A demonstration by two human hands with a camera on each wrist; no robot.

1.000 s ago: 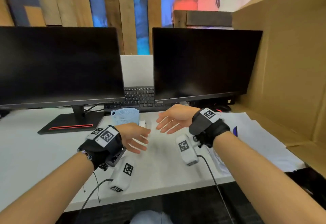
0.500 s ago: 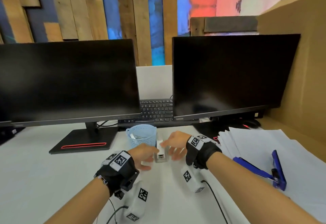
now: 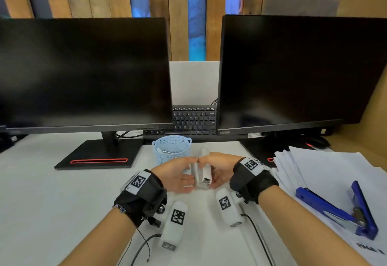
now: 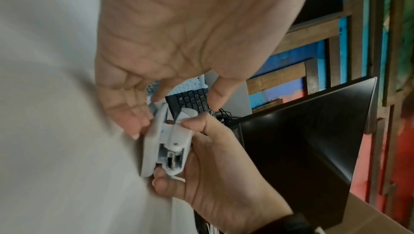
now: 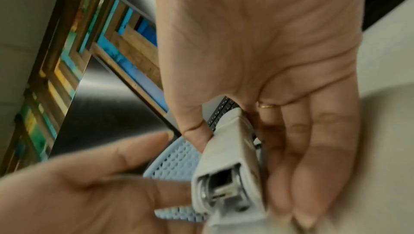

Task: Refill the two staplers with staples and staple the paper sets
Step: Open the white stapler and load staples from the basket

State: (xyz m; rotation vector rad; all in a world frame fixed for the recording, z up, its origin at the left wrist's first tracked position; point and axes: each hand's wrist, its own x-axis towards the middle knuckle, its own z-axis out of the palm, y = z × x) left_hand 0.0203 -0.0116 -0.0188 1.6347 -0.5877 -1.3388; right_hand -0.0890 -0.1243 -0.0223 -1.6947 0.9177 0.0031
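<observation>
A small white stapler [image 3: 202, 174] is held between both hands just above the desk, in front of the blue basket [image 3: 171, 150]. My right hand [image 3: 215, 173] grips it, thumb on its top arm and fingers curled under it [image 5: 298, 158]. My left hand [image 3: 187, 171] holds the other side, fingertips [image 4: 136, 126] against the stapler's base [image 4: 150, 142]. The stapler's rear end [image 5: 224, 190] faces me, metal channel showing. A blue stapler [image 3: 335, 209] lies swung open on the paper stack [image 3: 326, 171] at the right. Staple strips lie in the basket.
Two dark monitors [image 3: 83, 73] [image 3: 301, 71] stand at the back, a black keyboard [image 3: 194, 119] between them. A cardboard wall [image 3: 374, 89] closes the right side. Cables trail from both wrists over the desk's near edge. White desk surface [image 3: 52, 203] shows at the left.
Both hands came down from open above the desk and closed in on the white stapler. It now sits tipped on its side between them instead of flat on the desk.
</observation>
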